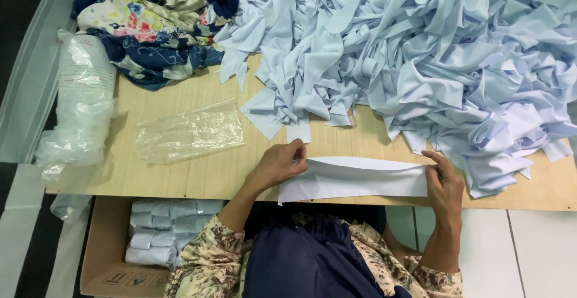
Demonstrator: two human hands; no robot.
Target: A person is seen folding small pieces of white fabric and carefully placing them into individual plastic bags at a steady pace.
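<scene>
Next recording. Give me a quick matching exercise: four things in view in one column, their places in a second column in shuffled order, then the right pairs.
Things:
1. pale blue fabric strip
2. clear plastic bag
3. floral cloth
4. rolled pale blue pieces

Places:
A. in a cardboard box below the table edge
B. far left corner of the table
C. held at its ends by the left hand and right hand
D. lying flat on the table, left of the hands

Pairs: 1-C, 2-D, 3-B, 4-A

Wooden bench (198, 178): pale blue fabric heap (421, 51) across back; floral cloth (150, 27) left of heap, clear plastic bag (189, 132) left-front of heap, white strip (360, 178) in front.
</scene>
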